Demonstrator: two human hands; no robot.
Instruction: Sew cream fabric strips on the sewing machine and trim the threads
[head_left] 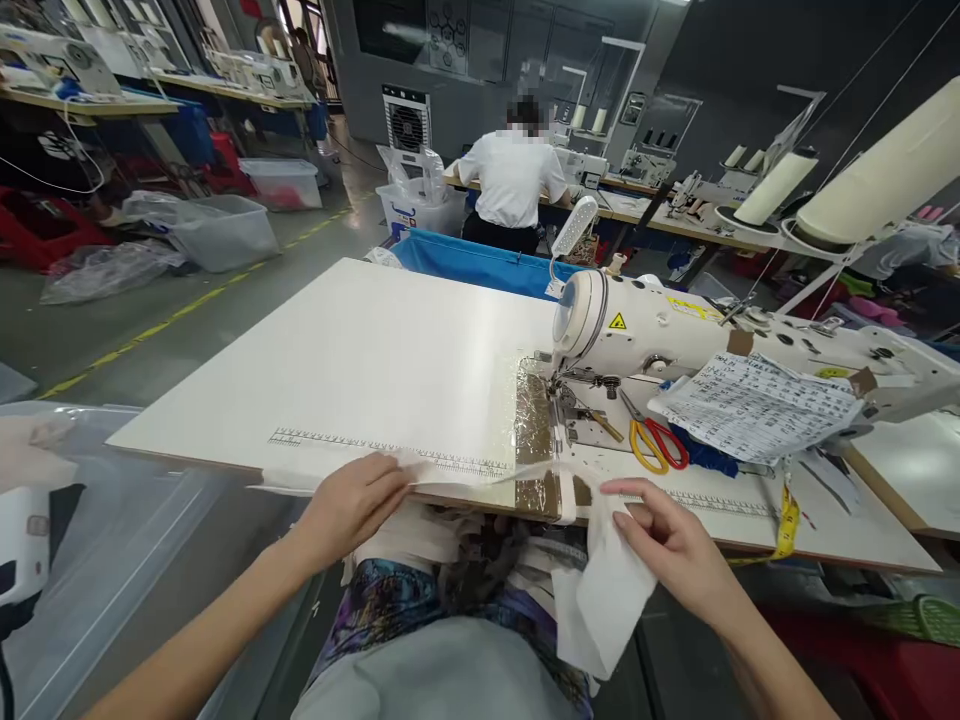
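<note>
My left hand [365, 500] is closed at the front edge of the white sewing table [420, 340], its fingers pinching one end of a thin white fabric strip. My right hand [667, 540] grips a white piece of fabric [611, 590] between thumb and fingers; the cloth hangs down over the table edge towards my lap. A narrow white band [525, 473] stretches between the two hands, across the brown taped patch [534, 430]. Behind the right hand stands the sewing machine [637, 320], its needle area to the left of the scissors [656, 440].
A written paper sheet [757, 405] lies against the machine, with a yellow tape measure [786, 525] near the front edge. Thread cones [885, 170] stand at right. A person in white [512, 175] sits beyond the blue bin [472, 265]. A clear plastic bin [150, 570] is at left.
</note>
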